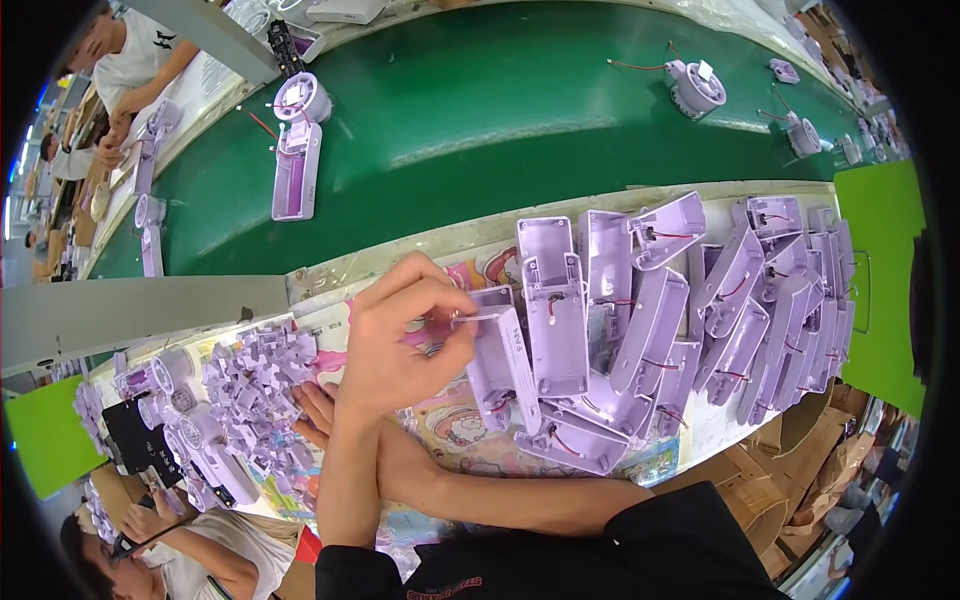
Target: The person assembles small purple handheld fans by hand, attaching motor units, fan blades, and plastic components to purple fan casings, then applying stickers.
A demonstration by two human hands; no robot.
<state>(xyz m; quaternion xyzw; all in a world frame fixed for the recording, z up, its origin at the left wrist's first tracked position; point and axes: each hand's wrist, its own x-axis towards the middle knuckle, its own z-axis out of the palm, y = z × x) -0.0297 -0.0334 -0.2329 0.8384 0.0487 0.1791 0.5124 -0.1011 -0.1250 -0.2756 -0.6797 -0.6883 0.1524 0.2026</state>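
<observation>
My left hand (405, 335) is closed in a pinch at the upper end of a lilac plastic housing (518, 365), a long handle-like shell tilted over another shell. Right against it lies an open lilac shell (555, 335) with screw posts and a small wired part inside. My right arm crosses beneath the left forearm. At the edge of a heap of small lilac plastic pieces (262, 385) my right hand (315, 410) rests with fingers stretched out, partly hidden by the left forearm; no held piece shows.
Many lilac shells with red wires (735, 290) crowd the right of the table. Round-headed lilac fan bodies (205, 445) and a black sheet (140, 440) lie left. Beyond, a green conveyor belt (450, 110) carries a fan assembly (297, 150). Co-workers sit at far left and lower left.
</observation>
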